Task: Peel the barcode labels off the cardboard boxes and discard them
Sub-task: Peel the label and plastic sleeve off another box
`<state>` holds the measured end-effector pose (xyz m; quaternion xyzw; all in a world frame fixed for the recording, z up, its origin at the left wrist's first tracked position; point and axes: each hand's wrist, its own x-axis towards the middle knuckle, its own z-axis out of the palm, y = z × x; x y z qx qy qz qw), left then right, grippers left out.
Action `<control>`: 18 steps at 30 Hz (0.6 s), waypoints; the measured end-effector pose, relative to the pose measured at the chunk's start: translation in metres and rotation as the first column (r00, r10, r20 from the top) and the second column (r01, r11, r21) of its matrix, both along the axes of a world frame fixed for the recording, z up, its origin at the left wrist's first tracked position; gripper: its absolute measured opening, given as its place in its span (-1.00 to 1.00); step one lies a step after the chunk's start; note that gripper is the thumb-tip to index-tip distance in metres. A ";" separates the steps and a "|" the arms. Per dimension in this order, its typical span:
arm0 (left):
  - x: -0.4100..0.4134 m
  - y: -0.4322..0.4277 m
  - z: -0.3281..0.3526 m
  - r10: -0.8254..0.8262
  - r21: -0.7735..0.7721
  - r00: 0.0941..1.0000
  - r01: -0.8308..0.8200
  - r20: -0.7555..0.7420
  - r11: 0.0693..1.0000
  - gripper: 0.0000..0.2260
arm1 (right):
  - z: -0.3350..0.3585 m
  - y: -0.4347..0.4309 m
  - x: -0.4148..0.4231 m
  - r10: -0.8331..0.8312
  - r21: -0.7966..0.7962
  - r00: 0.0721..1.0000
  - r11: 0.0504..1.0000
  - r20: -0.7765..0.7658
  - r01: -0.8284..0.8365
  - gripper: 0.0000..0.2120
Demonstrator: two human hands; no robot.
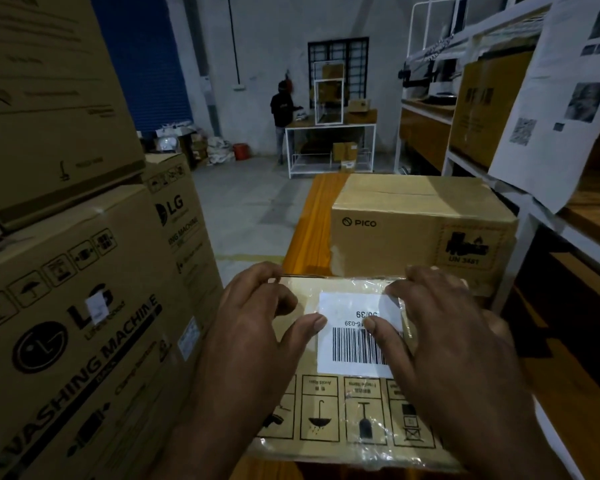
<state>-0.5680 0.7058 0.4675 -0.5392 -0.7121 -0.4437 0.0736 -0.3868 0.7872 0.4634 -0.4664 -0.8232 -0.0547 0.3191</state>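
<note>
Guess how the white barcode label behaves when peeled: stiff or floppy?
Probably floppy: the white rectangular barcode label looks like thin paper flat on the brown cardboard box. Likely slippery to start: wrinkled clear plastic film covers it. May tear.
</note>
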 end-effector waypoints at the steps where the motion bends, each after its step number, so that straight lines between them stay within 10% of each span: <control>1: -0.002 -0.002 0.000 -0.007 0.004 0.999 0.007 0.053 1.000 -0.73 | 0.000 -0.001 0.000 -0.003 0.002 1.000 1.000 -0.005 0.003 -0.60; 18: 0.009 -0.007 -0.019 0.135 -0.008 0.981 -0.135 0.137 0.991 -0.63 | 0.001 -0.018 -0.025 -0.125 -0.063 0.992 0.990 0.023 0.126 -0.56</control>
